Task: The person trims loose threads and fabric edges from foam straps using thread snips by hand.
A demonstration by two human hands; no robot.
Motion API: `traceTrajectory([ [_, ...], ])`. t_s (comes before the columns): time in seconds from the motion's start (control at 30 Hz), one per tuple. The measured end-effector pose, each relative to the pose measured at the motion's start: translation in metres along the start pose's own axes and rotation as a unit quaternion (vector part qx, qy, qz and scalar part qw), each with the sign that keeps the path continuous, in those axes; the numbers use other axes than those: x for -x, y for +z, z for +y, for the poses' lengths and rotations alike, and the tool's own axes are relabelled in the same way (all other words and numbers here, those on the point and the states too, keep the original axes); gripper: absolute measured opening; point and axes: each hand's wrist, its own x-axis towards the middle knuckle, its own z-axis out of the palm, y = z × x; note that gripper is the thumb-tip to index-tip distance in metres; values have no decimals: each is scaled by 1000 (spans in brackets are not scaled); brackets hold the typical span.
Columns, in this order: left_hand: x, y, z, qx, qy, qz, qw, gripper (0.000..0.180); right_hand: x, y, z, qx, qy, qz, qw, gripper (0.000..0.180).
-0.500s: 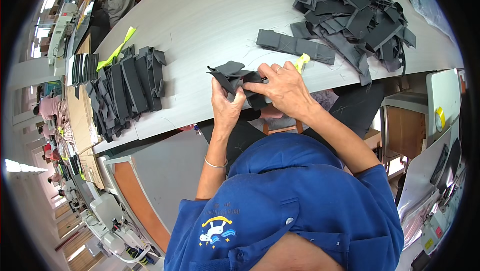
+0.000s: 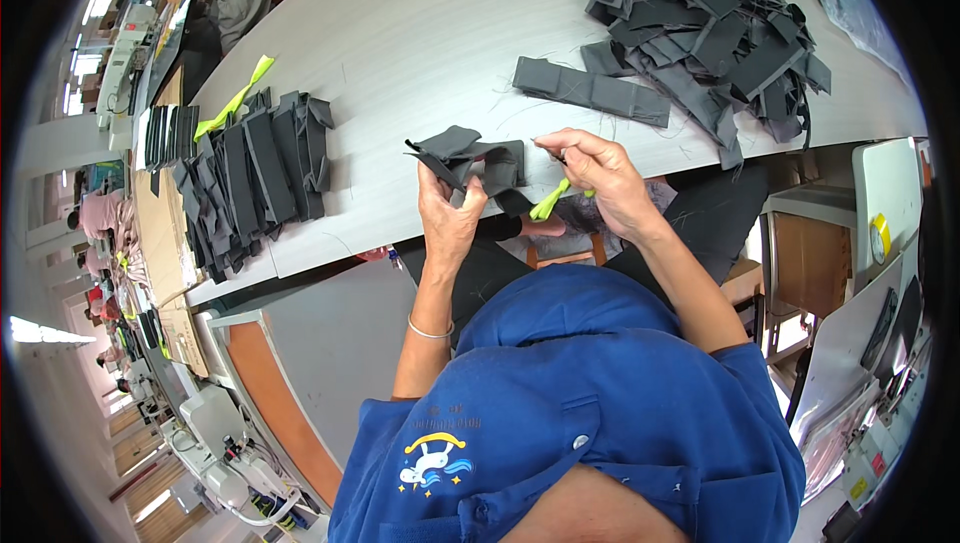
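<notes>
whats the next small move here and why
Probably bring the right hand in to the dark grey fabric piece: the left hand has it pinched, while the right is apart from it, fingers curled, a yellow-green strip hanging below.

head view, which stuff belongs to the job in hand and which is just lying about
Likely the job: grey cloth in the left hand; small dark item and neon ribbon at the right hand; flat strip, heaped strips and left-side strips, similar cloth.
Probably just lying about: plastic sheet; yellow tape roll.
</notes>
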Motion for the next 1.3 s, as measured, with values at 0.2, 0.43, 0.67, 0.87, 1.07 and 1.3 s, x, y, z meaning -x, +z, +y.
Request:
traceTrajectory([
  [0.2, 1, -1, -1, 14, 1, 4, 1000, 48, 5, 4, -11, 407, 37, 25, 912, 46],
  [0.43, 1, -3, -2, 10, 0, 3, 1000, 48, 0, 17, 9, 494, 17, 0, 869, 14],
  [0.67, 4, -10, 1, 50, -30, 8, 998, 49, 2, -3, -21, -4, 195, -163, 967, 24],
  [0.87, -2, -52, 4, 367, -83, -32, 926, 31, 4, -15, -20, 20, 218, -41, 975, 39],
  [1.07, -8, -64, 20, 387, -71, -8, 919, 35, -27, 0, 13, 221, 99, 72, 968, 35],
  [1.3, -14, -85, 39, 324, -12, 50, 944, 32, -32, 54, 60, 490, -109, -190, 844, 21],
])
